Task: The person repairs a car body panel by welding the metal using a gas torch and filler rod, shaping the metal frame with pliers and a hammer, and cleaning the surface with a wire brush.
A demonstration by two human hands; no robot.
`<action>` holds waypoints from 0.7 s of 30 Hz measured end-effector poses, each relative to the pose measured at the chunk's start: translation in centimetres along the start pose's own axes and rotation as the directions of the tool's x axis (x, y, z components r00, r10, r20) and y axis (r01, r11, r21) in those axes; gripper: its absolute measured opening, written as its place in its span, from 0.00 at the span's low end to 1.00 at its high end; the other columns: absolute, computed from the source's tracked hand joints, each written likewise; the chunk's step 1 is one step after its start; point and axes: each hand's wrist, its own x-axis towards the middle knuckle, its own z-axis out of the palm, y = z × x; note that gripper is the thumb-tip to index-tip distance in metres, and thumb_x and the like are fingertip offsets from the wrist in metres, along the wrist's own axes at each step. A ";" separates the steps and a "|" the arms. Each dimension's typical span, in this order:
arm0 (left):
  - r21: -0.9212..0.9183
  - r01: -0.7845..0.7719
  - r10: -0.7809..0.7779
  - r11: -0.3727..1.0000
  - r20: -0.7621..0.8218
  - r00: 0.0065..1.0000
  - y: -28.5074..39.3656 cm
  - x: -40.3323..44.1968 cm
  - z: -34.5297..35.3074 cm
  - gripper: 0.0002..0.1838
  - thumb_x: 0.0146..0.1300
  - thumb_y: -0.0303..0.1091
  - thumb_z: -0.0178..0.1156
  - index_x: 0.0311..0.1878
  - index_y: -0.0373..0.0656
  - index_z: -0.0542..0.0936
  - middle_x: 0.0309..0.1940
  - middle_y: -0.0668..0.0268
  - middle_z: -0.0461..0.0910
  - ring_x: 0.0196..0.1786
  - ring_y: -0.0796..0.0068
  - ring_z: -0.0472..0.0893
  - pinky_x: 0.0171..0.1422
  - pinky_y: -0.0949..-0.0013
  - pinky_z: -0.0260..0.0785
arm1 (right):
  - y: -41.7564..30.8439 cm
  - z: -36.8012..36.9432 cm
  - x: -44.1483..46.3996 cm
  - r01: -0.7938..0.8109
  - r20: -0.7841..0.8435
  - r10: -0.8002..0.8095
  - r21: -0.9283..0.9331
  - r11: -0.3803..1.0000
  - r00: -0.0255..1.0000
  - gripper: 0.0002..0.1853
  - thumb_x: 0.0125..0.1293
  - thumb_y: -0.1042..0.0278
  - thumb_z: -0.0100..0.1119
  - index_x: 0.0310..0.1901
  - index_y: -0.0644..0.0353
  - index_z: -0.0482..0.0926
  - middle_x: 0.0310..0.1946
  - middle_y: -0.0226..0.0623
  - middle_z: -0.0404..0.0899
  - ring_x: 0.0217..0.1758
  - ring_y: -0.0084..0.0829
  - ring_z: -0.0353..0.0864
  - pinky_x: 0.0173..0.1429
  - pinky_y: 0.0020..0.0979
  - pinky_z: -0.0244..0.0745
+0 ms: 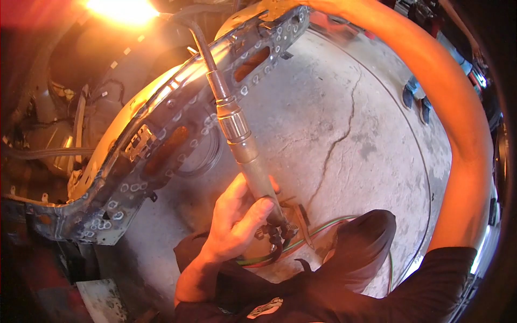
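My left hand [229, 223] is closed around the barrel of a gas torch [249, 153], with the thumb along its near side. The torch slants up and left, and its bent metal tip ends at a bright flame [124, 9] at the top left. Behind the tip runs a curved metal car body panel [177, 116] dotted with round spot-weld marks. My right arm [447, 102] arches along the right side to the top edge. There my right hand [277, 6] is at the upper end of the panel, cut off by the frame, its fingers indistinct.
Red and green hoses [293, 246] trail from below the torch across the cracked concrete floor [323, 124]. My bent knee [369, 229] is near them. Wires and the vehicle's inner bay [70, 113] fill the left. Another person's feet [417, 102] show at the upper right.
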 end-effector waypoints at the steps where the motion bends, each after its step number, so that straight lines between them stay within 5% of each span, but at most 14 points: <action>1: 0.009 -0.003 0.003 1.000 0.005 1.000 0.0 0.1 0.0 0.14 0.74 0.33 0.60 0.56 0.36 0.74 0.42 0.69 0.75 0.43 0.82 0.73 0.49 0.74 0.67 | -0.1 -0.2 0.1 -0.015 0.009 0.015 0.011 1.000 1.000 0.23 0.59 0.63 0.55 0.54 0.65 0.81 0.45 0.42 0.80 0.55 0.41 0.78 0.75 0.53 0.63; 12: 0.031 0.041 -0.042 0.999 0.004 0.999 -0.1 0.8 0.7 0.13 0.75 0.35 0.60 0.55 0.37 0.75 0.40 0.71 0.75 0.41 0.84 0.72 0.45 0.76 0.66 | -0.2 1.6 -0.2 -0.028 -0.143 0.037 0.068 0.997 0.989 0.18 0.56 0.64 0.55 0.46 0.64 0.81 0.40 0.42 0.79 0.51 0.41 0.79 0.73 0.54 0.66; 21: 0.037 0.029 -0.030 0.999 0.030 0.999 -0.2 0.9 0.6 0.15 0.74 0.35 0.61 0.56 0.37 0.75 0.44 0.68 0.75 0.48 0.80 0.74 0.55 0.71 0.69 | -0.6 2.2 0.5 -0.039 -0.126 0.047 0.063 0.997 0.991 0.14 0.54 0.64 0.57 0.40 0.62 0.80 0.35 0.40 0.78 0.46 0.41 0.79 0.70 0.55 0.68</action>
